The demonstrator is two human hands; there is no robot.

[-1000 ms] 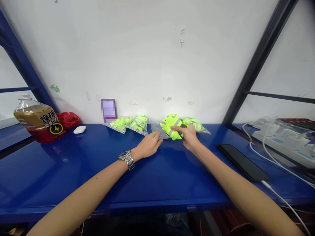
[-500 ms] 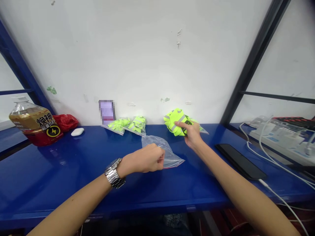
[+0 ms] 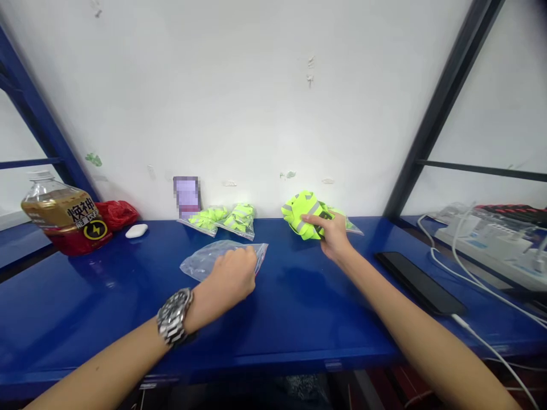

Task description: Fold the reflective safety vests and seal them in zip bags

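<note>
Pinched in my left hand (image 3: pixel 231 273) is the edge of a clear zip bag (image 3: pixel 199 260), which spreads out to the left just above the blue table. A silver watch sits on that wrist. My right hand (image 3: pixel 334 234) is closed on a folded fluorescent yellow reflective vest (image 3: pixel 302 213) with grey stripes, held up near the wall with the thumb on its front. Behind this hand, part of another bagged yellow item (image 3: pixel 352 228) shows. Two more bagged yellow bundles, one left (image 3: pixel 208 217) and one right (image 3: pixel 239 216), lie along the wall.
A large drink bottle (image 3: pixel 64 213), a red plastic bag (image 3: pixel 117 213) and a white earbud case (image 3: pixel 136 230) stand at the left. A blurred-screen phone (image 3: pixel 187 195) leans on the wall. At right lie a black phone (image 3: pixel 419 282) on a cable and a power strip (image 3: pixel 491 239).
My left hand has moved left, carrying the clear zip bag, which now trails to the left of the hand. The right hand keeps hold of the vest in nearly the same place.
</note>
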